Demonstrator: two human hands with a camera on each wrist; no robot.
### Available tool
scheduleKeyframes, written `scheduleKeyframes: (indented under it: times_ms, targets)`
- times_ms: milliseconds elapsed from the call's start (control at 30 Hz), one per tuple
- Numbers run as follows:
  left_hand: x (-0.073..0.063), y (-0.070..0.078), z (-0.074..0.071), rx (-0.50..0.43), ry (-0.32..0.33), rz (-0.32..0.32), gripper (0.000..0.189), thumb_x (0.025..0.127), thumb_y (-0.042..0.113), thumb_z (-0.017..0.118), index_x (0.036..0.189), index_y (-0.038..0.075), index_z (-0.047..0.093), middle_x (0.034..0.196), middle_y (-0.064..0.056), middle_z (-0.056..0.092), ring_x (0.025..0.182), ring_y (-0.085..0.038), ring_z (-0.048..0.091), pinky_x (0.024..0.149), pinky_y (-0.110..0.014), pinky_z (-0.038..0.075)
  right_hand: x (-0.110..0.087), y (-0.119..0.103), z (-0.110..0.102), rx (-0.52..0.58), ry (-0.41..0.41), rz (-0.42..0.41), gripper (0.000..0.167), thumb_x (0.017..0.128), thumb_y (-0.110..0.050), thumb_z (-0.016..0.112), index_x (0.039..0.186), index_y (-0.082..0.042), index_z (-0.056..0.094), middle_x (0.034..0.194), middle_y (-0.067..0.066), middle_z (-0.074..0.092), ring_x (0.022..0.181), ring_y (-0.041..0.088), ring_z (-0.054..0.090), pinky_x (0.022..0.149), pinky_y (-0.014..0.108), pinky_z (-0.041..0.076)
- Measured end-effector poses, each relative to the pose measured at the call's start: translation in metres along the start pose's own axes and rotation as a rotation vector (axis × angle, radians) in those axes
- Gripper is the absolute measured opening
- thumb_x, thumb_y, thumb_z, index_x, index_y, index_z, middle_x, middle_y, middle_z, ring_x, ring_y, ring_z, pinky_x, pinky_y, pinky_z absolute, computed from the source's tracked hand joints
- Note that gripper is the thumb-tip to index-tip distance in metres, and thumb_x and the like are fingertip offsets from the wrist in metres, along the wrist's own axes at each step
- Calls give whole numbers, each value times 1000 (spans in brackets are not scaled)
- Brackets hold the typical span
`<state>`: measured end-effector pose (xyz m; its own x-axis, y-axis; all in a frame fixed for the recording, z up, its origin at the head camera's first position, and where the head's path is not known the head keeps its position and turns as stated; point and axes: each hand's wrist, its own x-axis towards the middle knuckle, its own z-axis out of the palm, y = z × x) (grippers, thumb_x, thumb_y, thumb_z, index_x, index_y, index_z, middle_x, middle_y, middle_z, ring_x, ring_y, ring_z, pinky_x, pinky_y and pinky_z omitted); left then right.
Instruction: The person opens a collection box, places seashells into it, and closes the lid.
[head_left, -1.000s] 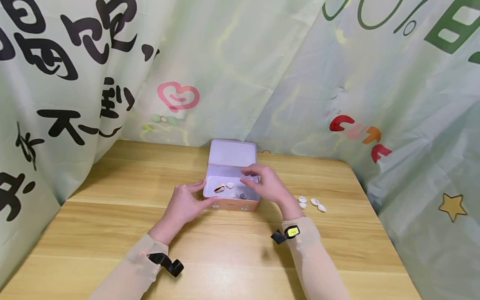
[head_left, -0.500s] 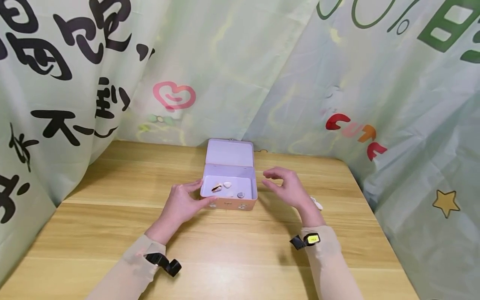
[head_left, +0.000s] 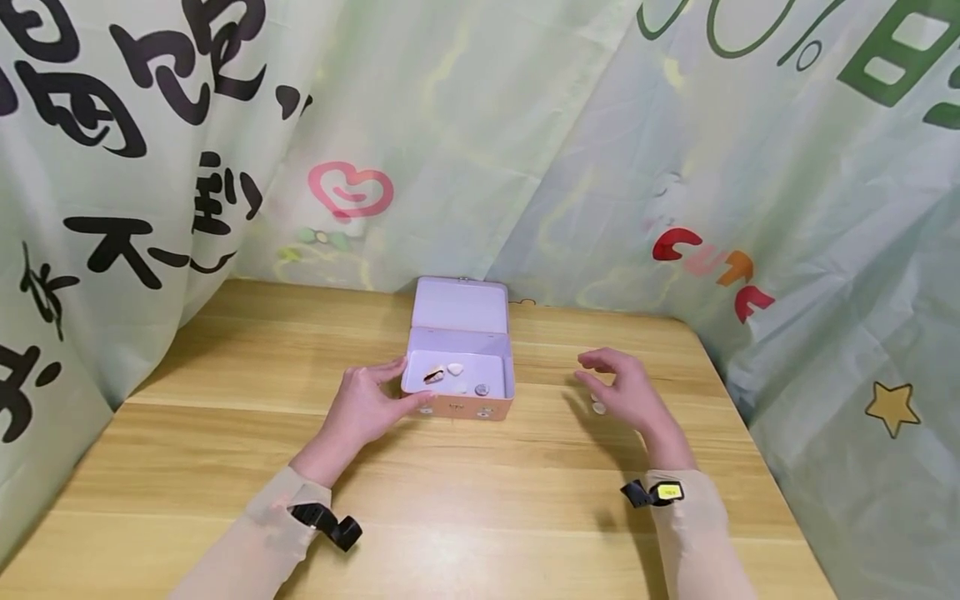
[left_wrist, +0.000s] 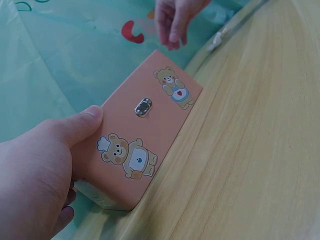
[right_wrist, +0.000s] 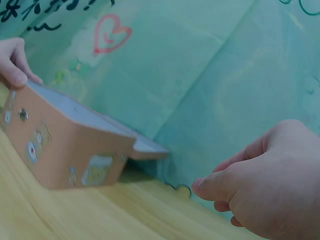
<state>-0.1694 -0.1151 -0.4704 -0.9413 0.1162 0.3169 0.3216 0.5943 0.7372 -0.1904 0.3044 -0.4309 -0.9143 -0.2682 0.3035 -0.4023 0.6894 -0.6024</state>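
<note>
An orange tin box (left_wrist: 135, 125) with bear pictures, a metal clasp and a lilac inside stands with its lid (head_left: 461, 305) raised. My left hand (head_left: 365, 406) grips its front left corner, the thumb on the front wall and the fingers at the left side. In the box lie a brown-and-white shell (head_left: 433, 375), a white shell (head_left: 455, 369) and a small round grey piece (head_left: 482, 389). My right hand (head_left: 632, 397) is over the table right of the box, fingers loosely bent, holding nothing visible. A white shell (head_left: 597, 407) shows beneath it; other shells there are hidden by the hand.
The wooden table (head_left: 450, 533) reaches back to a pale printed curtain (head_left: 465, 150), which also hangs along both sides. The raised lid stands close to the curtain. A black camera is strapped to each wrist.
My right hand has moved out of the box and to the right, over the white shells on the table. My left hand has kept its grip on the box.
</note>
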Motion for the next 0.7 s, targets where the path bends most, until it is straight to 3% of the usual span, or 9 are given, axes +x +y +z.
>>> scheduleKeyframes:
  times_ms: [67,333,433,500,567,667,700]
  targets:
    - [0,1,-1,-2,0,-1,83,77,56,93,132,-2,69,132,-16,67,112,-38,71,58,-39,49,-3,6,-3,-5,-10,27,27,99,-8,76,123,6,72,117,24,74,110,45,68,97,63,52]
    - [-1,1,-1,-12,-1,14,80,78,49,95,131,-4,69,131,-18,67,129,-40,60,89,-48,56,-16,24,-6,-45,-63,124,34,101,-13,75,128,7,68,123,27,71,114,48,66,98,62,51]
    - [-1,2,0,-13,-1,10,80,77,49,95,131,-3,69,131,-17,67,127,-40,62,80,-45,57,-21,30,-4,-53,-81,144,36,100,-12,75,129,8,67,124,28,70,115,46,66,96,60,53]
    - [-1,2,0,-18,-4,5,80,77,49,95,131,-3,69,131,-18,66,109,-40,72,64,-38,52,-24,34,-2,-48,-85,163,37,100,-12,76,130,9,66,125,27,69,116,45,66,96,59,54]
    - [-1,2,-1,-21,-5,4,80,77,49,95,131,-3,69,131,-18,66,86,-34,73,54,-35,42,-27,37,-1,-41,-84,173,37,100,-11,76,130,9,66,125,27,70,117,43,66,97,58,54]
    - [-1,2,-1,-19,-6,4,81,77,51,95,131,-4,69,131,-19,66,68,-23,63,49,-33,37,-29,41,0,-35,-82,175,37,99,-11,77,129,9,67,124,25,70,117,42,66,98,59,53]
    - [0,2,-1,-17,-4,5,81,77,51,95,131,-3,69,131,-18,66,68,-22,63,49,-33,37,-30,41,1,-31,-83,171,36,99,-11,77,128,9,67,123,25,71,117,42,66,98,59,53]
